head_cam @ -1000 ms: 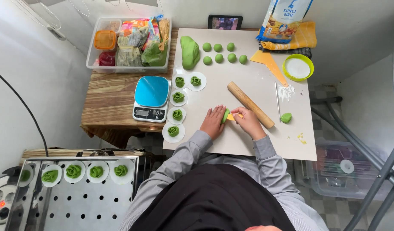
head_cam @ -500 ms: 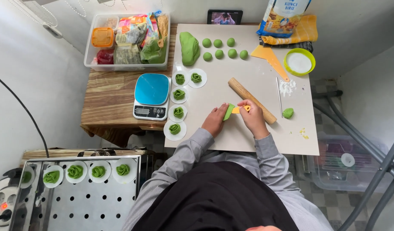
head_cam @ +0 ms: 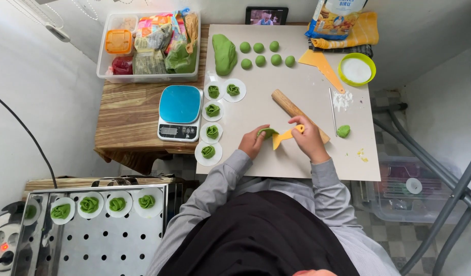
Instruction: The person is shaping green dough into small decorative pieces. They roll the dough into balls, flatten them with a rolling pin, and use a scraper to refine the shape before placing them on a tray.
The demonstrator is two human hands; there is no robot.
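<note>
Scraper (head_cam: pixel 285 136), yellow, in right hand (head_cam: pixel 311 139), blade pointing left toward dough (head_cam: pixel 266 132).

Bare board (head_cam: pixel 296 158) near the hands; rolling pin (head_cam: pixel 296 113) (diagonal) and shaped dough pieces (head_cam: pixel 213 132) flank them

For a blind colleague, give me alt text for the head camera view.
Seen from above, a left hand steadies a flattened green dough piece on a beige work board while the right hand holds a yellow plastic scraper against it. Shaped green dough pieces on white paper rounds lie alongside.
</note>
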